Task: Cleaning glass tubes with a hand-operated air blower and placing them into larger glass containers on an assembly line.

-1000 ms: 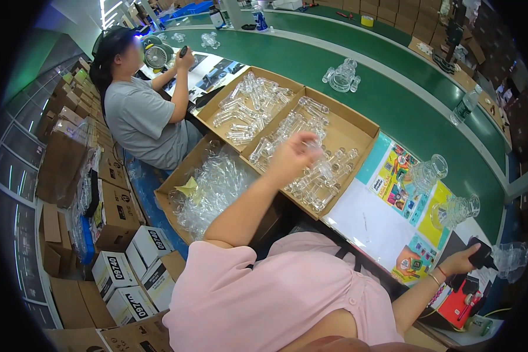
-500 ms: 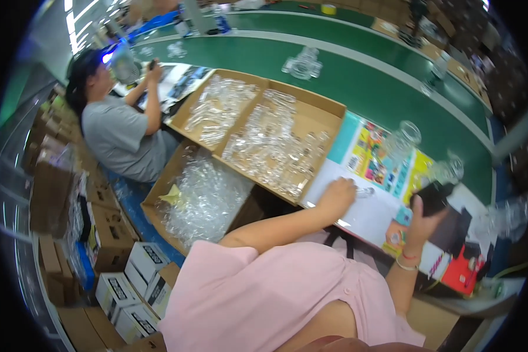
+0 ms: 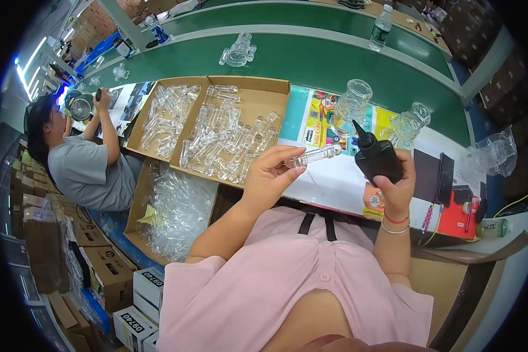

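Observation:
A clear, stubby tube-shaped piece [image 3: 315, 155] is pinched between the thumb and fingers of my left hand [image 3: 271, 174], with its rounded end pointing right. My right hand [image 3: 398, 183] is wrapped round a black squeeze bottle [image 3: 379, 159], whose tapered nozzle tilts up and to the left toward the piece, apart from it. Behind the bottle stands a clear, many-lobed vessel [image 3: 353, 105] with a round mouth. A similar clear vessel [image 3: 409, 124] leans to its right. Under both hands lies a white sheet [image 3: 328, 186] beside colourful printed sheets [image 3: 314, 126].
To the left, a divided cardboard tray [image 3: 257, 88] holds many clear tube pieces; below it is a carton of clear plastic wrap [image 3: 179, 214]. A co-worker in a grey shirt [image 3: 97, 173] sits at far left. Another clear vessel [image 3: 239, 51] stands on the green bench [image 3: 299, 56].
My left hand has risen from the white sheet with the clear piece in its fingers. My right hand has brought the black bottle closer to it. The view has shifted too.

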`<state>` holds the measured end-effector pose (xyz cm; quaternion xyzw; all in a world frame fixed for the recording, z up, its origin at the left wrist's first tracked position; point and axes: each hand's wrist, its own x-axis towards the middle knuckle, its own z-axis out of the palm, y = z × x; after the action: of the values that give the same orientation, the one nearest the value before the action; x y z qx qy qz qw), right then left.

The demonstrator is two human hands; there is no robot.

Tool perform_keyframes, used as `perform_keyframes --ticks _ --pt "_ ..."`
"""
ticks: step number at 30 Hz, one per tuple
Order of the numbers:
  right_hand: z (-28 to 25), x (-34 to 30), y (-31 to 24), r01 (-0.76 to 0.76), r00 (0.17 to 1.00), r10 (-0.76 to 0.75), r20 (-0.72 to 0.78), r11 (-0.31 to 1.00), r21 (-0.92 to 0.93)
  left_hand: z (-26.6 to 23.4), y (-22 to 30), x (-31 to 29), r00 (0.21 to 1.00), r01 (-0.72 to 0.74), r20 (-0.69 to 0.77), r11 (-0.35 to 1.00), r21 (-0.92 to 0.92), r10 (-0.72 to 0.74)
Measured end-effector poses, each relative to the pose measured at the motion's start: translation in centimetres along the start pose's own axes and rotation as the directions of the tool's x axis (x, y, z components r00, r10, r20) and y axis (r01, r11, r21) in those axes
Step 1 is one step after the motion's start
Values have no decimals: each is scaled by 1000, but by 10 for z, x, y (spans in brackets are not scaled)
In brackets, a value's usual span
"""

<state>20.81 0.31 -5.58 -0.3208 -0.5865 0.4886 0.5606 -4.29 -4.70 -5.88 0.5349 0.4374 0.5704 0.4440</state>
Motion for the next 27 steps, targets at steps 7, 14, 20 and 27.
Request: perform_keyframes --ticks 7,14,20,27 --pt "-5 7 -21 66 995 -54 -81 985 162 3 26 1 959 -281 2 950 138 284" --pt "21 27 -52 256 954 -35 -299 617 744 16 29 2 930 -362 -91 931 -39 357" --pt "23 43 -71 380 909 -64 -412 533 756 24 28 1 904 -421 -118 904 -79 410" --pt "45 29 -71 263 950 -164 -265 879 399 26 25 -5 864 -499 -51 866 34 500"
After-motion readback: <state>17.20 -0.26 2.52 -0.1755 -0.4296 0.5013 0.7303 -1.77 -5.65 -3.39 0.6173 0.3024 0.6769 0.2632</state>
